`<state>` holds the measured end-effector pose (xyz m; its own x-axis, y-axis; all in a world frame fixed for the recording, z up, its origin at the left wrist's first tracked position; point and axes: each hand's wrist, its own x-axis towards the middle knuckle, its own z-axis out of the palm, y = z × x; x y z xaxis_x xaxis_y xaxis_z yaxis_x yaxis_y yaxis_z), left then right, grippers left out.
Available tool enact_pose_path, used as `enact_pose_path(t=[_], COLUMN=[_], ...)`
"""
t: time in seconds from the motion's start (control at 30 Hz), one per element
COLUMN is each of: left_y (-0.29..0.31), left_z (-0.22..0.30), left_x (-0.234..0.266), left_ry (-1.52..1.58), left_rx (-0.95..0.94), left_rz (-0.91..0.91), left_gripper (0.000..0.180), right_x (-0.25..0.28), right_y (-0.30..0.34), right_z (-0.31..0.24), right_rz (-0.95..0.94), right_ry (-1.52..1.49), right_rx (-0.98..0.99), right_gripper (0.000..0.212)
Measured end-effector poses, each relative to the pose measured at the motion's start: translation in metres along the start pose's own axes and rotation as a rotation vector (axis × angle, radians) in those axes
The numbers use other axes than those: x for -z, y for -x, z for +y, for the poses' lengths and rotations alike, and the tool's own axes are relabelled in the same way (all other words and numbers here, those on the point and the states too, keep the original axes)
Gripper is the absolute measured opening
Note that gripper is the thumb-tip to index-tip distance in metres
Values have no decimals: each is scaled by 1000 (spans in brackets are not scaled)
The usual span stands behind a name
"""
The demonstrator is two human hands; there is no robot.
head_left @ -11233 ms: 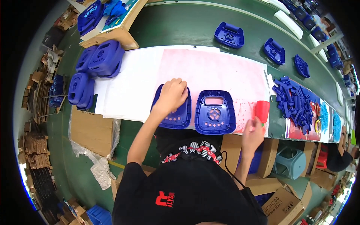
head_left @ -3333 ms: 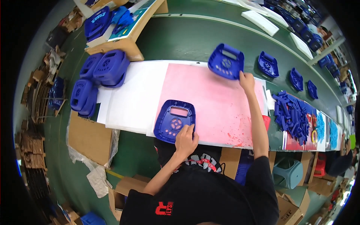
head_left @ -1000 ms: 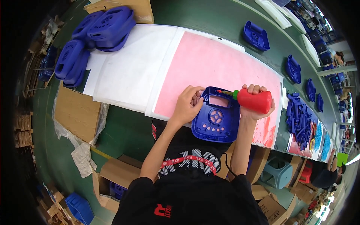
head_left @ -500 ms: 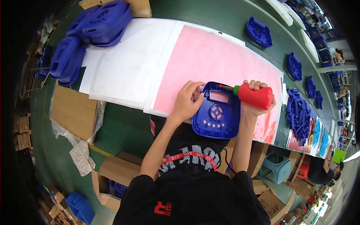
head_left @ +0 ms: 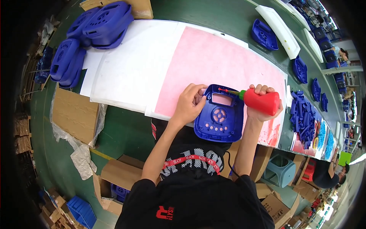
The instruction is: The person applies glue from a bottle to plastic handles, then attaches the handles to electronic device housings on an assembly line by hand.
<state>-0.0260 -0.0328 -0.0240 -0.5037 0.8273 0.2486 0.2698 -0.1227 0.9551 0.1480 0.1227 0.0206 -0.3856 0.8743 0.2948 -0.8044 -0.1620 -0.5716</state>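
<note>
My left hand [head_left: 190, 103] grips the upper left edge of a blue plastic housing [head_left: 213, 133], which has a rectangular window, a round vent pattern and a row of small holes. Its hollow inner side faces me. Closed around a red squeeze bottle [head_left: 263, 101] with a green collar is my right hand [head_left: 275, 110]. The bottle lies nearly sideways, and its thin nozzle points left over the housing's top edge, with red at the tip. Whether the tip touches the plastic I cannot tell. A pink sheet [head_left: 213, 57] covers the table behind the housing.
Stacked blue housings [head_left: 106, 26] stand at the far left. A green conveyor belt [head_left: 232, 15] carries single housings [head_left: 264, 35] and a white foam strip [head_left: 280, 32]. Small blue parts [head_left: 303, 118] lie in a heap on the right. Beneath are a cardboard box [head_left: 114, 175] and a stool [head_left: 280, 168].
The white foam strip has come further into view beside the housing on the belt. My hands, the housing and the bottle have shifted only slightly; the nozzle still points over the top edge.
</note>
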Motion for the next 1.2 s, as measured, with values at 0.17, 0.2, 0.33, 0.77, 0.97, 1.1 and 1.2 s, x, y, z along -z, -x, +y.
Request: enact_pose_path(t=[0.17, 0.2, 0.33, 0.77, 0.97, 1.1, 1.2], left_y=[0, -1, -1, 1, -1, -1, 0], left_z=[0, 0, 0, 4, 5, -1, 0], left_x=[-1, -1, -2, -1, -6, -5, -6], left_ry=[15, 7, 7, 0, -24, -39, -15], left_rx=[16, 14, 16, 45, 1, 11, 22], left_rz=[-5, -1, 2, -27, -34, 9, -11], left_gripper=[32, 32, 31, 33, 32, 32, 32], right_x=[5, 6, 11, 13, 25, 33, 56], right_y=[0, 0, 0, 7, 12, 8, 6], right_z=[-17, -19, -19, -17, -10, -14, -20], right_rz=[-43, -42, -14, 34, 130, 330, 358], right_ry=[87, 90, 94, 140, 51, -164, -501], right_rx=[61, 63, 77, 105, -28, -32, -37], right_gripper=[57, 57, 57, 57, 55, 57, 49])
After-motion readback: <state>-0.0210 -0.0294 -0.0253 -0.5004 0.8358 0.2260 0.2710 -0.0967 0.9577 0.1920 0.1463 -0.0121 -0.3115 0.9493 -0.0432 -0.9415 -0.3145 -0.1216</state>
